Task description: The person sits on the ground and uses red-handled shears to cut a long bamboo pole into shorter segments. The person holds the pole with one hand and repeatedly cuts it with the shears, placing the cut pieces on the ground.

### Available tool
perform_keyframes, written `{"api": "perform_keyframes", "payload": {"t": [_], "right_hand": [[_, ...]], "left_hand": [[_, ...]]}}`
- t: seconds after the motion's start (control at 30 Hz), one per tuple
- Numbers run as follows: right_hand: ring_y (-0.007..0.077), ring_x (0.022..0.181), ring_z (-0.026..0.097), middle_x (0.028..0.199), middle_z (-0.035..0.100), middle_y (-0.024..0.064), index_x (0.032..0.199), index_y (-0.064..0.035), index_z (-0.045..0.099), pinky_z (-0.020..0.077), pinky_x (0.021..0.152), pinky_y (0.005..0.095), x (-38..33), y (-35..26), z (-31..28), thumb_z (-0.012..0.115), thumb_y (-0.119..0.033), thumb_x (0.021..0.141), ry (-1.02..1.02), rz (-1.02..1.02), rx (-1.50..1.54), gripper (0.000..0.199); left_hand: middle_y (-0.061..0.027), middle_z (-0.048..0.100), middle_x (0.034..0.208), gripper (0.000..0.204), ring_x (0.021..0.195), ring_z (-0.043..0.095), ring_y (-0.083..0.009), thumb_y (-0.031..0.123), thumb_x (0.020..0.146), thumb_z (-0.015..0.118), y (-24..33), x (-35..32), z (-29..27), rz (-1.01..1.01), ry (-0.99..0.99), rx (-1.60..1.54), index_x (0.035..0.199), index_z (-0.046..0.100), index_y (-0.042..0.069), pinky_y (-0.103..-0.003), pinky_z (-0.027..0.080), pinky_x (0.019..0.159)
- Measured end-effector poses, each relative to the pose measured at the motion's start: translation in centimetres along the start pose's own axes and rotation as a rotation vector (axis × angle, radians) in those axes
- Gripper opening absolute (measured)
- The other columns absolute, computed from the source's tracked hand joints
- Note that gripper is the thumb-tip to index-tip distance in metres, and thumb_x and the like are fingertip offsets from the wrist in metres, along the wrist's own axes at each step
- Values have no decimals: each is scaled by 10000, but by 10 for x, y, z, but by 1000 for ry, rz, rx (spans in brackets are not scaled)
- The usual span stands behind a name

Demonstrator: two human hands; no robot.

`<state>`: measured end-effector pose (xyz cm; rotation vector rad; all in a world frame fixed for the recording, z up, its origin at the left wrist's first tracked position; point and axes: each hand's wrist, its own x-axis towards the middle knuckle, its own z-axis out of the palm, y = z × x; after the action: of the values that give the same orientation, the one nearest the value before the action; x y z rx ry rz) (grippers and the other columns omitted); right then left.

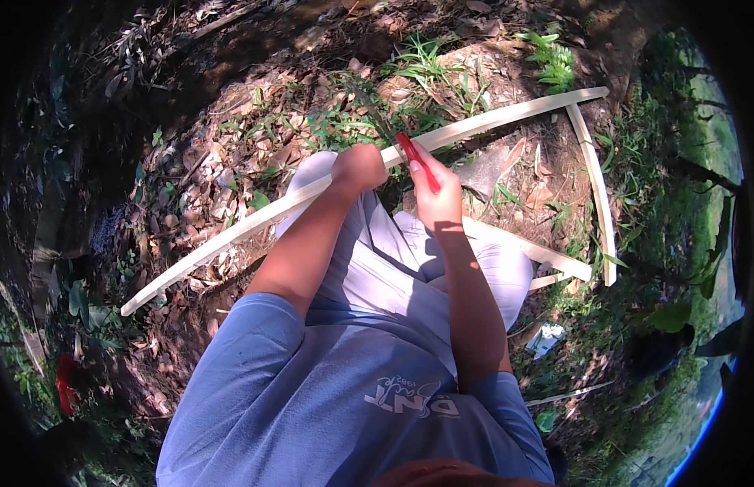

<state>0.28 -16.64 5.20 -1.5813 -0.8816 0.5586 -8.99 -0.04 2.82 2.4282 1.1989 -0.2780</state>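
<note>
The left hand (358, 168) is clenched around a long pale wooden strip (231, 235), the right hand (436, 195) grips a red-handled tool (417, 161).

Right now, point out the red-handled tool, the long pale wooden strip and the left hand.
red-handled tool (418, 162), head view, on the red handle above the fist.
long pale wooden strip (231, 239), head view, on its bare stretch left of the knee.
left hand (359, 166), head view, on the knuckles closed round the strip.
</note>
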Motion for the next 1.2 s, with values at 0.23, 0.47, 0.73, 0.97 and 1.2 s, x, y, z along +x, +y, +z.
{"api": "perform_keyframes", "payload": {"t": [0.23,0.47,0.73,0.97,1.2], "right_hand": [[97,665,602,873,705,12,1554,-19,591,505,644,278,-138,4,-73,639,-188,1100,9,293,42,487],[138,717,694,906,772,144,1518,6,617,551,703,312,-226,-68,-140,581,-130,1048,-62,156,-281,490],[102,691,625,867,738,91,1495,28,629,514,669,279,-123,-43,-79,637,-105,1064,-40,-40,-236,451],[167,950,716,1102,789,222,1442,13,662,554,905,334,2,-21,0,650,-200,1087,34,-84,-19,415],[69,645,556,844,694,28,1484,-6,655,459,625,257,-96,23,-67,636,-179,1092,-58,132,-12,428]], "left_hand": [[-222,784,860,349,829,780,-372,288,854,687,-21,48,17,224,-220,-25,890,812,-36,-472,620,823],[-243,755,784,354,758,761,-367,271,833,715,-32,49,21,258,-184,-84,810,781,-75,-475,606,776],[-164,821,1079,298,997,804,-361,242,859,736,5,-6,19,-55,130,8,1084,834,72,-473,641,917],[-185,815,1063,277,1011,801,-361,235,859,719,2,0,9,2,44,28,1048,825,63,-469,637,927],[-154,738,722,314,583,687,-274,236,841,723,-48,75,25,270,-398,-236,905,753,-71,-427,564,623]]}}
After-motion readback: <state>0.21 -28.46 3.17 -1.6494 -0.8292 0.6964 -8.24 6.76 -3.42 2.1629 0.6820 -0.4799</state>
